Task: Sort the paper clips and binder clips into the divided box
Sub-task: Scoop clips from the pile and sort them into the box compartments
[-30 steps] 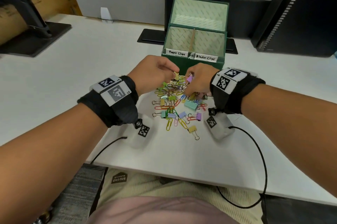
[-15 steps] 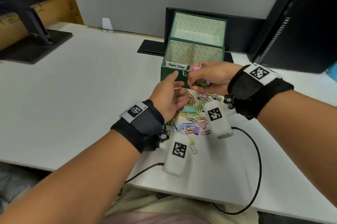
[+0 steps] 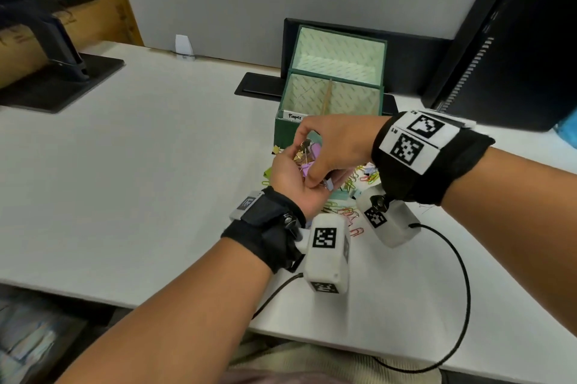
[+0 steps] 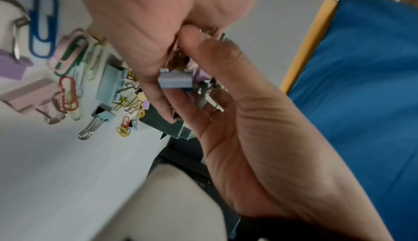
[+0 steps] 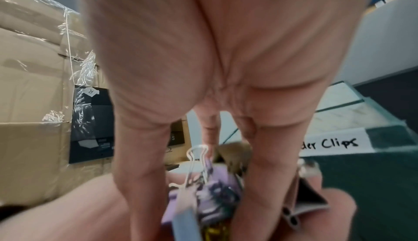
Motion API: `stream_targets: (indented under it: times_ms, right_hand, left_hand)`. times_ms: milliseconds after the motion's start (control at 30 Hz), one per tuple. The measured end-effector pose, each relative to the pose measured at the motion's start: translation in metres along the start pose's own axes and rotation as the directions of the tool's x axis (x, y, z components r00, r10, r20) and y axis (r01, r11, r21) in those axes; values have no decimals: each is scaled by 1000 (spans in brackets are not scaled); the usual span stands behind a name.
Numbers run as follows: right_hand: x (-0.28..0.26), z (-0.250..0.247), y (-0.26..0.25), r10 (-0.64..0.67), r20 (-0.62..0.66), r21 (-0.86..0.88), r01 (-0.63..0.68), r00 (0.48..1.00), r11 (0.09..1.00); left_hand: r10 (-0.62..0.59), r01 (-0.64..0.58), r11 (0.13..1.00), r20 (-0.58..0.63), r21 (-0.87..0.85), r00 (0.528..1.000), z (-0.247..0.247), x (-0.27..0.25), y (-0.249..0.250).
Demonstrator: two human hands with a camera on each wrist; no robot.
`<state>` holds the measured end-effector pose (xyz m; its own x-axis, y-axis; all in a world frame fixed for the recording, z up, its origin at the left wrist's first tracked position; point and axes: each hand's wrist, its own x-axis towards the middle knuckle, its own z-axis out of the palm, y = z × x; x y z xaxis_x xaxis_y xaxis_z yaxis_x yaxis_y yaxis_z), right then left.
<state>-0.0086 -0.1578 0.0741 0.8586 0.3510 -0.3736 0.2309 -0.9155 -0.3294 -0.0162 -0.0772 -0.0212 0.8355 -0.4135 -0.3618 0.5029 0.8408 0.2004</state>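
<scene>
My right hand [image 3: 307, 159] grips a bunch of binder clips [image 3: 312, 151], purple and blue-grey, from above. My left hand [image 3: 296, 174] lies palm up beneath it, fingers cupped round the same bunch. One blue-grey clip [image 4: 175, 81] sits between the right fingers and the left thumb. The purple clips [image 5: 214, 196] rest in the left palm. Both hands hover just in front of the green divided box [image 3: 282, 134], whose two front compartments look empty. The mixed pile of clips [image 3: 346, 208] lies on the table under the hands.
A dark computer case [image 3: 515, 40] stands at the right and a monitor stand [image 3: 62, 77] at the far left. Behind the box lies a black pad [image 3: 259, 87]. A black cable [image 3: 462, 290] loops near the table's front edge.
Both hands have lifted off the pile. The left hand turned palm up and came under the right hand, which carries the bunch of binder clips towards the box front.
</scene>
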Motion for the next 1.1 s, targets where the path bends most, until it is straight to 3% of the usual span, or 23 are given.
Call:
stream_targets:
  times_ms: [167, 267, 433, 667, 967, 1100]
  right_hand:
    - [-6, -12, -4, -8, -8, 18, 8, 1000, 1000]
    - [-5, -16, -3, -6, -2, 155, 7, 1000, 988]
    - [-11, -22, 2, -25, -147, 203, 55, 989, 978]
    - [-14, -23, 18, 27, -418, 259, 91, 908, 962]
    - [-18, 7, 33, 107, -459, 396, 95, 882, 913]
    - [-19, 32, 41, 225, -568, 512, 126, 791, 850]
  left_hand:
    - [19, -19, 1000, 3, 4, 1000, -4, 2, 4]
    - [31, -31, 999, 12, -15, 999, -8, 6, 11]
    - [76, -79, 997, 95, 27, 993, -5, 4, 18]
    - [115, -123, 989, 92, 78, 989, -4, 11, 32]
    - [105, -110, 993, 86, 51, 991, -6, 8, 34]
    - [90, -93, 995, 66, 39, 994, -10, 5, 39]
